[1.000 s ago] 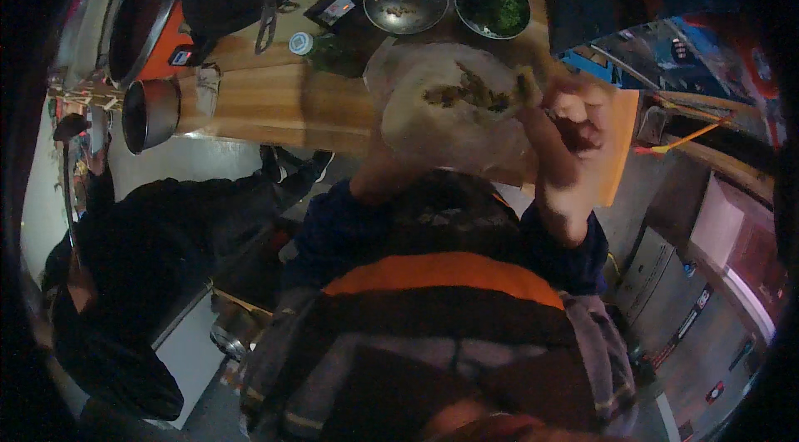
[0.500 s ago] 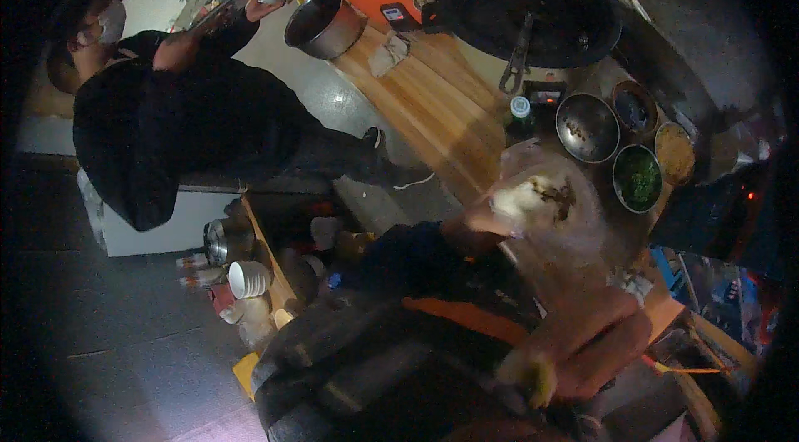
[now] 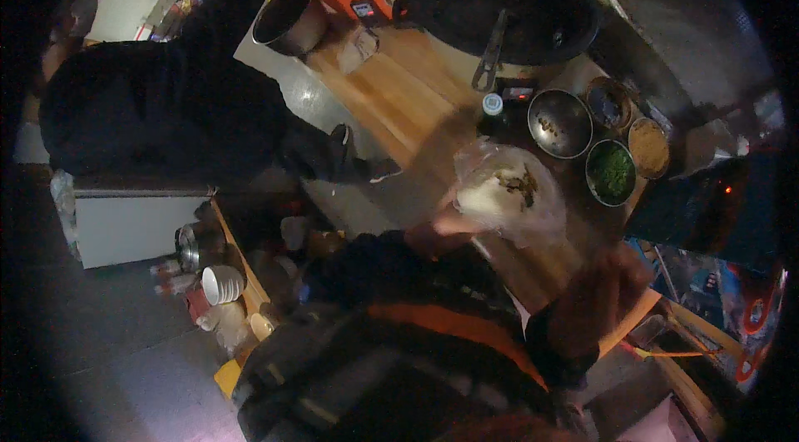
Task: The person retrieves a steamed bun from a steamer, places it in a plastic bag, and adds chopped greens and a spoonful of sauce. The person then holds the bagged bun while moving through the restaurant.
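My left hand (image 3: 445, 221) grips the lower edge of a clear plastic bag (image 3: 508, 192) with some dark green and brown food inside, held up over the wooden counter (image 3: 408, 101). My right hand (image 3: 607, 280) is blurred, off the bag and lower right of it, above the counter's near edge; its fingers cannot be made out. Beyond the bag stand a steel bowl (image 3: 559, 121), a bowl of chopped greens (image 3: 612, 171) and a bowl of yellowish stuff (image 3: 649, 146).
A large black wok (image 3: 508, 1) with a ladle sits at the back, a metal pot (image 3: 287, 22) to its left. Another person in black (image 3: 158, 109) bends over at the left. A low shelf holds stacked white bowls (image 3: 223, 284) and jars.
The view has swung to the left and tilted. My right hand has come off the bag and dropped to the lower right; my left hand keeps holding the bag.
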{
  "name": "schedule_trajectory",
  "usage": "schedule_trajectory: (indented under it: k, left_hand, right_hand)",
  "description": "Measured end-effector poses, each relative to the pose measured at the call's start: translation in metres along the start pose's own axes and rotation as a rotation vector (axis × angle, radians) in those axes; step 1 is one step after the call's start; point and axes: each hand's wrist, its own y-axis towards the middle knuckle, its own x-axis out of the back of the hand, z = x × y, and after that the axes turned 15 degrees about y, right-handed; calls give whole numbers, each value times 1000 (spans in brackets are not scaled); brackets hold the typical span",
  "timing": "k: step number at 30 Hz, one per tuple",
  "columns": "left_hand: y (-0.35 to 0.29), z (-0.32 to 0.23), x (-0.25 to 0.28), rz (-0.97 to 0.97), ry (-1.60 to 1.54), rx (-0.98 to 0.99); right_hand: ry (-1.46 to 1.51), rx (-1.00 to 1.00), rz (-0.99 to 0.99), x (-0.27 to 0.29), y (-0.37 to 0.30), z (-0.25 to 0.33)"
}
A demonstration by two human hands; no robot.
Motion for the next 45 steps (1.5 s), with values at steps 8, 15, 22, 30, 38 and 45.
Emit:
schedule_trajectory:
  k: [8,15,22,30,38,45]
  left_hand:
    - [14,55,-15,-47,310,-21]
    - [26,106,-29,33,552,-143]
    - [12,107,-15,351,99,226]
    - [-4,73,2,305,66,367]
    - [26,100,-22,350,424,351]
    - [29,108,-15,468,687,456]
  right_hand:
    - [-617,-593,144,54,-52,-58]
    - [-332,-797,-10,64,-52,-51]
    - [-469,-688,-8,89,-74,-47]
    - [-509,-516,-9,112,-76,-27]
    - [-455,-553,15,113,-75,-19]
    - [-391,-329,166,93,-51,4]
